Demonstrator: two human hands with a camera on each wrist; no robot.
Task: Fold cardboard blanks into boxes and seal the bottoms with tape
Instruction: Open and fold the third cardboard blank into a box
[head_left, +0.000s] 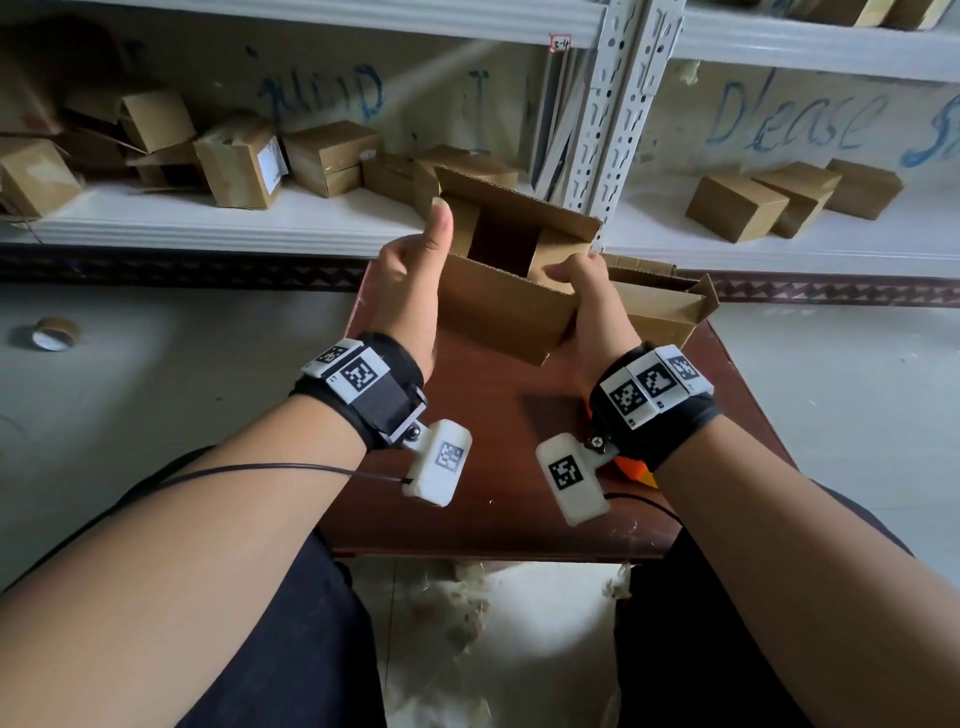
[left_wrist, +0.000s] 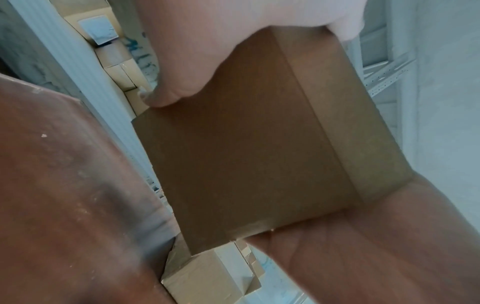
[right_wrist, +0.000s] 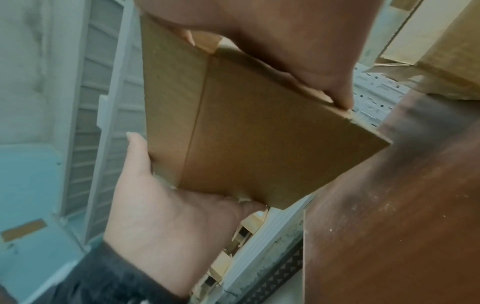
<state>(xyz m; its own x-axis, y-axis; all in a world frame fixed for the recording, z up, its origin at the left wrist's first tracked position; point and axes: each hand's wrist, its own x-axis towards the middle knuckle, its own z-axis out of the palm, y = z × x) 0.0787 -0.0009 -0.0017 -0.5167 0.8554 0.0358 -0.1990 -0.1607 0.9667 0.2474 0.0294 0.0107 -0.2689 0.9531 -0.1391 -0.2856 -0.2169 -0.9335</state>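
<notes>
Blue scrawl "please" on the wall (head_left: 800, 111); shelf tag (head_left: 560, 43) reads "3-4".

— How much of the left hand (head_left: 410, 291) could you see from the head camera?
— Only its back and raised thumb; the fingers lay hidden behind the cardboard box (head_left: 511, 280).
— And the right hand (head_left: 592, 306)?
— Its fingertips were tucked out of sight inside the box's open end. An orange object (head_left: 631, 467) on the wooden table (head_left: 493, 519) was mostly covered by that wrist, so I could not name it.
— The label on the shelf box (head_left: 241, 166)?
— Too small to read. The blue writing (head_left: 800, 117) ran off the right edge.
</notes>
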